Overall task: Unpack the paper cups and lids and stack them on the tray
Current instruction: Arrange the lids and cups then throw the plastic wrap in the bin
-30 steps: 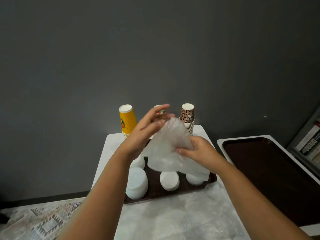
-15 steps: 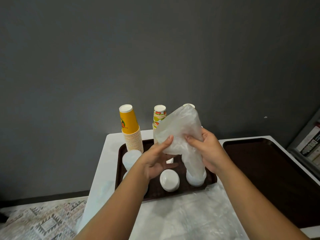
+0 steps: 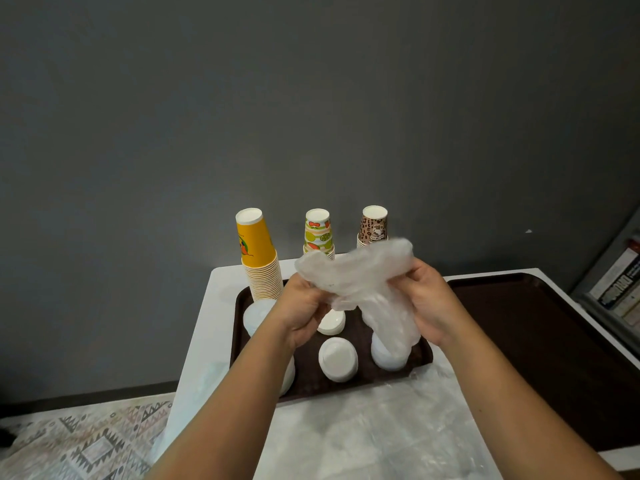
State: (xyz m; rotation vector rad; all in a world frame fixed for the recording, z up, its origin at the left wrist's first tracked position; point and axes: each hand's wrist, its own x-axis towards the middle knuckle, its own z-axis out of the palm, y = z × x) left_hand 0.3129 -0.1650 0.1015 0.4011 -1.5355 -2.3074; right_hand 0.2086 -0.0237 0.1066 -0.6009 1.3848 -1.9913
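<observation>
Crumpling the emptied plastic wrapper (image 3: 360, 282) between my left hand (image 3: 304, 313) and right hand (image 3: 424, 303), both gripping it, above the tray (image 3: 424, 358) where cup stacks (image 3: 261, 268) line its far edge and lids (image 3: 337, 358) its near edge.

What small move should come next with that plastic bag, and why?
Probably set the plastic bag aside on the table. Both the left hand and right hand grip it, it looks empty, and cups and lids already stand on the tray.

Head view, single: worn high, facing forward and down, close over both forearms toward tray (image 3: 242, 306) on white table (image 3: 221, 285); grey wall (image 3: 311, 98) just behind.
</observation>
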